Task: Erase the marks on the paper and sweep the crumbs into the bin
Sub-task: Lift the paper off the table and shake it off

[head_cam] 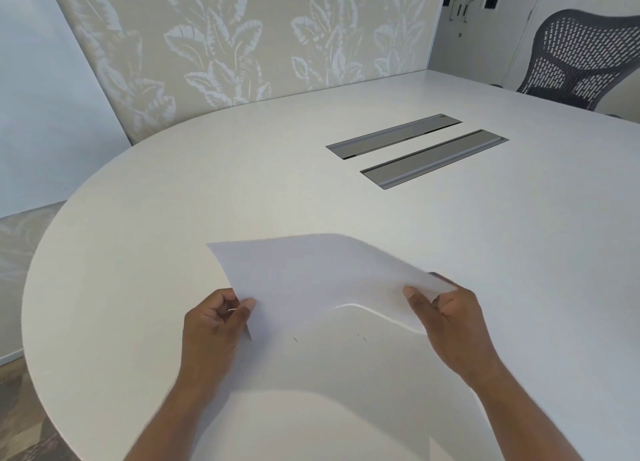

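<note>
Two hands hold one sheet of paper (311, 273) above the table (242, 183), at about 6 o'clock on the rounded end. The left hand (214, 325) pinches the near-left corner between thumb and curled fingers (227, 303); the right hand (446, 317) pinches the right edge the same way, and something dark, possibly an eraser, seems tucked behind it, though the paper hides most of it. Held so, the sheet bows between the grips, its long axis running roughly 9 to 3 o'clock and its far edge lifting toward 12. No marks show on the side facing up. Three tiny dark crumbs (362, 338) lie on the table just under the near edge, between the wrists, slightly nearer the right hand. No bin is in view, so where they must go cannot be told. Judging from this, erasing looks done and the sheet needs setting aside before sweeping toward 6 o'clock. Two grey cable trays (433, 159) sit at 1 o'clock, well apart.
</note>
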A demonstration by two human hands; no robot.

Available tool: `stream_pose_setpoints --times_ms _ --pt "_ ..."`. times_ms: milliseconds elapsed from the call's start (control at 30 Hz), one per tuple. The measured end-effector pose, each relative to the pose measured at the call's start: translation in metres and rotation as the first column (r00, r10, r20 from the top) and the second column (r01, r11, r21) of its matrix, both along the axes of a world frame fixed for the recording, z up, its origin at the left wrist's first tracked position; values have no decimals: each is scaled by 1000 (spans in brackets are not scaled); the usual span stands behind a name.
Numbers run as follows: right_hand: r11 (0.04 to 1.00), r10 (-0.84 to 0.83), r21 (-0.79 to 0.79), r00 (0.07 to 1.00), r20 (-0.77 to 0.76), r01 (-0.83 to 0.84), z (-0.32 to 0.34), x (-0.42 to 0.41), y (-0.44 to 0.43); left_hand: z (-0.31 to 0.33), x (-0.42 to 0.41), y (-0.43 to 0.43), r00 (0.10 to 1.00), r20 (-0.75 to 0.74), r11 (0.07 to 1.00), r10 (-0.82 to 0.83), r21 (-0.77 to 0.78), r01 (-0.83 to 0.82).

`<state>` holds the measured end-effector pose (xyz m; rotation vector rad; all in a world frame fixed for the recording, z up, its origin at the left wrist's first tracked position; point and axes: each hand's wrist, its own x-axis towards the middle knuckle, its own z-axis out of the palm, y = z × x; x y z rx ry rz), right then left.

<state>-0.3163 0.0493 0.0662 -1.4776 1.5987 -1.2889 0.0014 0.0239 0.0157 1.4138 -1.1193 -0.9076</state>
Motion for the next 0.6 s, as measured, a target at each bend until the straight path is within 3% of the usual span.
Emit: stream_pose_setpoints --times_ms 100,233,400,467,600 --pt "996 -74 -50 997 24 75 4 -5 -8 12 -3 -8 1000 -17 1000 18 -14 -19" --pt "984 -169 -14 954 249 178 12 -8 -24 25 -10 -26 997 -66 999 36 -8 -36" --pt "971 -230 107 729 645 213 15 -10 -35 37 -25 -31 985 -149 994 91 69 -82" --pt "963 -262 150 648 716 223 15 -6 -34 37 -38 -28 977 -207 995 49 97 -29" --pt "954 -293 210 523 800 214 5 10 -31 35 -81 -17 910 -378 950 -167 185 251"
